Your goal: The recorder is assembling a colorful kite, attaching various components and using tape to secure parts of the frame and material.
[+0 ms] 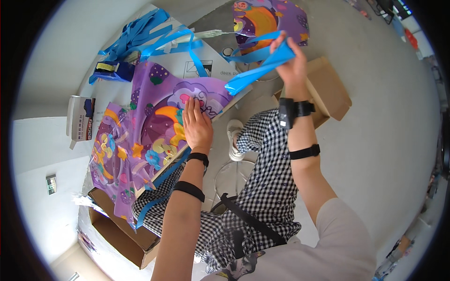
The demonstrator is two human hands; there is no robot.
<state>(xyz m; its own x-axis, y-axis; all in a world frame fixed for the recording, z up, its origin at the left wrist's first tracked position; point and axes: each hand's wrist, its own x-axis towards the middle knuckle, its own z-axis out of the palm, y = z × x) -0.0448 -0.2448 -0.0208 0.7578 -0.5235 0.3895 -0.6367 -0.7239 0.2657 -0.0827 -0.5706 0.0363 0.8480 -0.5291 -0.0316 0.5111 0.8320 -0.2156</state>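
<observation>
My left hand [198, 125] lies flat, fingers stretched, on a purple printed plastic sheet [161, 100] with cartoon moons, stars and flowers. Raised to the right of the table, my right hand [291, 63] grips a wide, glossy blue ribbon [253, 77], its folded end hanging down toward the sheet. A further length of blue strip runs from that hand back toward the table. The sheet spreads over the white tabletop [218, 70] and droops over its near left side.
A heap of blue ribbons [145, 30] sits at the table's far left, beside a blue tape dispenser [114, 70]. Another purple printed sheet [269, 21] is beyond the table. Open cardboard boxes stand right [330, 91] and lower left [124, 234]; a small carton [82, 118] is left.
</observation>
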